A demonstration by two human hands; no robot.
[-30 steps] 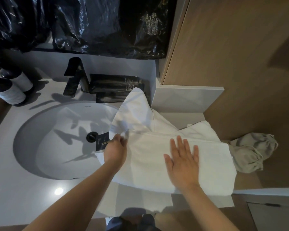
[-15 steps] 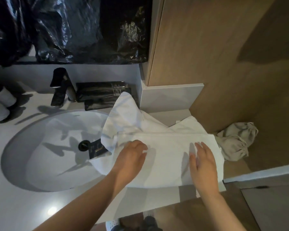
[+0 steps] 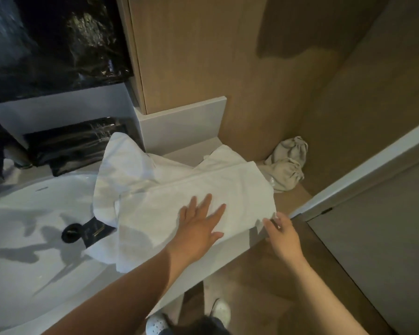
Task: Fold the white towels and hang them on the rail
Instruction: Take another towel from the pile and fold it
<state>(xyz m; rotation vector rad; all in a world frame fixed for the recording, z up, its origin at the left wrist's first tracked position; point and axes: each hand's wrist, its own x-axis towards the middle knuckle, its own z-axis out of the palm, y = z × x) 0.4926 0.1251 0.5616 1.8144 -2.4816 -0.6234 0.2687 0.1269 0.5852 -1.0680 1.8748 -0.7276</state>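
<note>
A white towel lies folded flat on the vanity counter, right of the sink. Its left end, with a dark label, hangs into the basin. A second white towel lies crumpled behind it. My left hand presses flat on the folded towel with fingers spread. At the towel's near right corner, my right hand pinches the cloth at the counter's edge. No rail is in view.
The white sink basin with a dark drain fills the left. Black packets lie against the back wall under a black plastic sheet. A beige cloth bundle sits in the wooden corner. A grey door stands at right.
My left hand slid right from the towel's left part to its middle and flattened. My right hand moved off the towel top to its near right corner. The view swung right.
</note>
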